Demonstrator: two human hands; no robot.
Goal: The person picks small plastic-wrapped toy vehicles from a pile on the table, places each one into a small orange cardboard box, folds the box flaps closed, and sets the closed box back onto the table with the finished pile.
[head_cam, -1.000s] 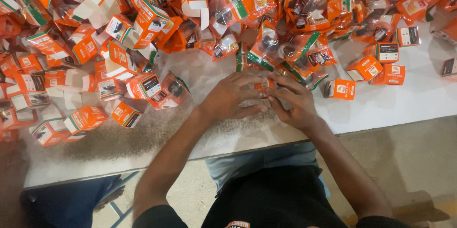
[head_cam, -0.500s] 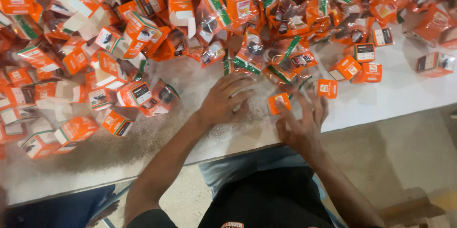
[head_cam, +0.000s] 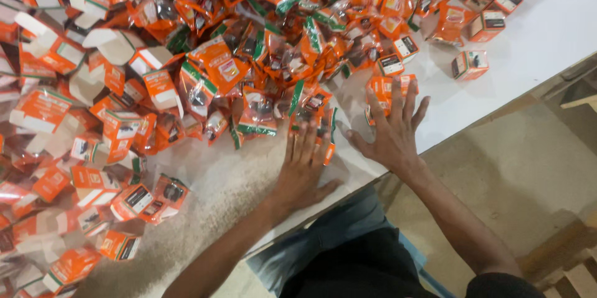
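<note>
Hands lie flat against orange packets (head_cam: 267, 68) heaped across white table (head_cam: 547, 37).

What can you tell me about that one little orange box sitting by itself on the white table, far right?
The small orange cardboard box is roughly cube-shaped, closed, with a dark and white printed panel on one face. It sits slightly turned on the white table top, apart from the big orange pile, touching nothing else. Neither hand is on it; the right hand lies flat, lower left of it.
</note>
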